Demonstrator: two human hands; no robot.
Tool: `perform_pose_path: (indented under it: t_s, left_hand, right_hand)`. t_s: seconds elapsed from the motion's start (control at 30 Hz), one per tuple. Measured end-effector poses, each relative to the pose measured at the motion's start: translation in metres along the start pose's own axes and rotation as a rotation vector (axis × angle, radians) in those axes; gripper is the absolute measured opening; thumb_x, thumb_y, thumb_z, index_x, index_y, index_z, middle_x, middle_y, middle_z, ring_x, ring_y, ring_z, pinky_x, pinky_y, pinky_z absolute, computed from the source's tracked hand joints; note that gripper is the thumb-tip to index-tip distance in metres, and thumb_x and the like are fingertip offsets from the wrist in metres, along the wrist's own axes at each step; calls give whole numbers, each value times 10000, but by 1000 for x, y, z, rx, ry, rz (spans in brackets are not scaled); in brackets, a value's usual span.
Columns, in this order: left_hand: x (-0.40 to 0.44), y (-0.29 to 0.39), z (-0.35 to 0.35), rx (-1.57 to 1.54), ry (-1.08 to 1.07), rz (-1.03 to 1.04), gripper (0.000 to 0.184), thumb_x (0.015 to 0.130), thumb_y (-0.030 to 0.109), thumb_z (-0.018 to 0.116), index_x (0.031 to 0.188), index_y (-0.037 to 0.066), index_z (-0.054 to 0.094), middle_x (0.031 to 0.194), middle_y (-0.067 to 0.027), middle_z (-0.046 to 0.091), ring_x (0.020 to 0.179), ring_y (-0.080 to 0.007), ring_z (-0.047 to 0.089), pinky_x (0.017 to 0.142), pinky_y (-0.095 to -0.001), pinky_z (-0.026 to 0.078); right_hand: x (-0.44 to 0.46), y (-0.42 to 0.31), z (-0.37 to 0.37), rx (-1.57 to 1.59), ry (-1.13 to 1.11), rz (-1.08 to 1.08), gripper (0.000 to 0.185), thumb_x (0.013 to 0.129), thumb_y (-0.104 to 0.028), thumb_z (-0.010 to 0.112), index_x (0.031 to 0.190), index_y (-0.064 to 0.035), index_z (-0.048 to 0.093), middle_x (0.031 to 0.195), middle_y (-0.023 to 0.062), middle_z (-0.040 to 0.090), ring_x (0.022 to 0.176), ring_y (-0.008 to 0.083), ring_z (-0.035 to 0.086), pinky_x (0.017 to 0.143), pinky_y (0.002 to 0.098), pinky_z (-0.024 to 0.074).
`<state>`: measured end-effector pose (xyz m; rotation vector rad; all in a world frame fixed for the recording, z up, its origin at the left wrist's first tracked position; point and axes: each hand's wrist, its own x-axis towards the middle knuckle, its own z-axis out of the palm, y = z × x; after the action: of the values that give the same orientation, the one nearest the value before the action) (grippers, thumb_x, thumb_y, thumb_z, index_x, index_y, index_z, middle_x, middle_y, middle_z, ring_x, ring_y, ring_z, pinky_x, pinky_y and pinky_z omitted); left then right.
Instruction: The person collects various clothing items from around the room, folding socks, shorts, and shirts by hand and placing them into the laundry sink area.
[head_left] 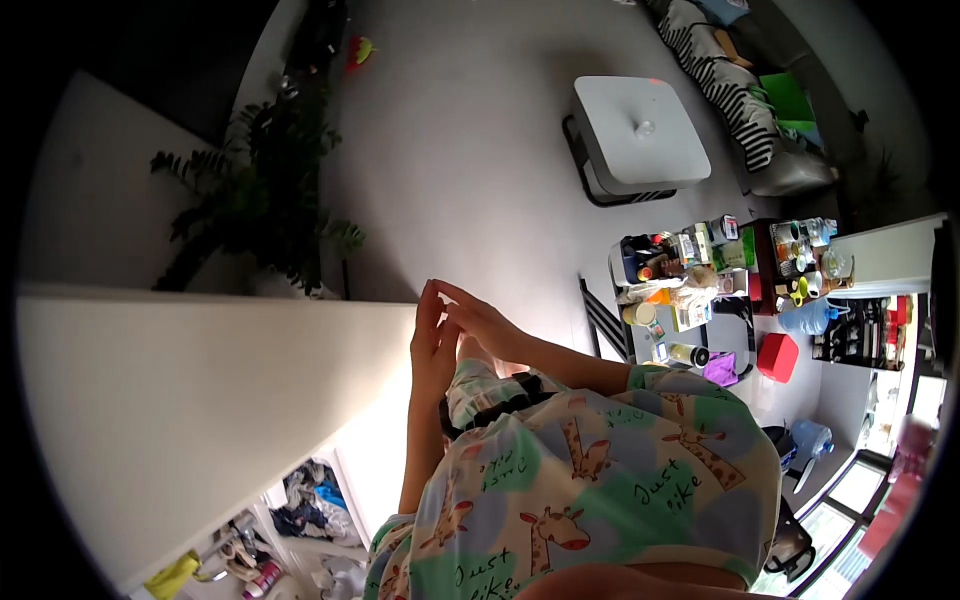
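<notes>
Touching — left hand (427, 335), right hand (490, 330), fingers (458, 294) extended

- Looks like a living area in a home.
- Furnished with a sofa (835, 75) under a striped throw (720, 88).
- Decorated with a large leafy plant (255, 190).
- Cluttered with everyday cups (798, 289) and a blue water jug (808, 318).
- Lined with white shelving (325, 547) holding heaped clothes (312, 505).

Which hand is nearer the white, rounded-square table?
Right. The right hand is left of the white table and closer to the body; the left hand is beside it, farther left from the table.
</notes>
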<state>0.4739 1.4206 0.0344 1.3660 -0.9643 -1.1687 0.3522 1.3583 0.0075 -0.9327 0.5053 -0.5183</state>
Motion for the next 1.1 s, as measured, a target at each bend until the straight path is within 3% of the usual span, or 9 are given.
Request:
perform_pose_path:
  t_s: [0.13, 0.27, 0.43, 0.53, 0.77, 0.87, 0.9, 1.0, 1.1]
  left_hand:
    - [90, -8, 22, -11, -91, 111, 554, 981, 35, 488, 1494, 32, 278, 1457, -164, 404, 1318, -253, 439, 1057, -353, 399]
    - [203, 12, 41, -24, -159, 86, 573, 980, 56, 509, 1495, 34, 260, 1475, -155, 375, 1373, -261, 369, 1107, -368, 344]
    - [366, 41, 82, -4, -348, 52, 602, 968, 65, 542, 1502, 65, 264, 1492, -112, 370, 1356, -245, 398, 1086, -360, 365]
    - [466, 74, 121, 94, -556, 54, 601, 966, 28, 526, 1504, 73, 260, 1508, -107, 346, 1369, -242, 380, 1090, -356, 364]
    - [668, 100, 248, 133, -948, 145, 680, 909, 9, 627, 1499, 85, 298, 1371, -97, 495, 1230, -201, 518, 982, -327, 469]
    - [752, 96, 298, 191, -949, 175, 688, 895, -10, 633, 1493, 58, 299, 1345, -115, 513, 1189, -197, 541, 951, -325, 486]
    - [781, 98, 317, 231, -893, 321, 648, 894, 8, 625, 1465, 4, 317, 1206, -133, 561, 1051, -206, 596, 844, -320, 519]
    - [871, 114, 355, 277, -795, 375, 651, 899, 19, 622, 1472, 15, 313, 1252, -135, 543, 1087, -216, 579, 837, -316, 520]
    - [970, 138, 376, 289, -719, 303, 650, 910, 35, 611, 1484, 27, 306, 1375, -126, 492, 1209, -209, 529, 933, -323, 489]
  right_hand:
    - [45, -28, -53, -154, 132, -65, 595, 1034, -382, 428, 1530, -123, 226, 1188, 44, 555, 1146, 134, 493, 992, 292, 393]
    - [112, -86, -127, -192, 161, -70, 562, 1035, -349, 438, 1529, -163, 246, 1205, 36, 558, 1160, 134, 490, 1003, 291, 385]
    - [176, -209, -205, -122, 349, -145, 552, 1029, -315, 453, 1502, -77, 296, 1303, 100, 536, 1206, 176, 492, 1027, 318, 386]
    - [207, -255, -279, -214, 461, -216, 579, 1030, -308, 442, 1519, -69, 247, 1478, 106, 390, 1336, 217, 403, 1084, 359, 340]
    - [258, -344, -428, 193, 731, -448, 530, 1035, -264, 443, 1480, -11, 306, 1410, 107, 447, 1277, 224, 456, 1040, 345, 389]
    - [300, -373, -508, 236, 768, -481, 525, 1033, -259, 448, 1471, -2, 316, 1388, 110, 463, 1256, 212, 469, 1049, 356, 398]
    - [316, -392, -540, 233, 780, -487, 524, 1032, -259, 451, 1468, 2, 321, 1380, 112, 469, 1246, 206, 476, 1053, 358, 399]
    - [371, -448, -623, 161, 684, -490, 503, 1042, -252, 424, 1476, -23, 313, 1428, 104, 426, 1292, 242, 460, 1074, 369, 392]
    - [429, -533, -683, -19, 662, -435, 483, 1032, -240, 448, 1451, -13, 363, 1354, 95, 498, 1247, 197, 490, 1069, 352, 393]
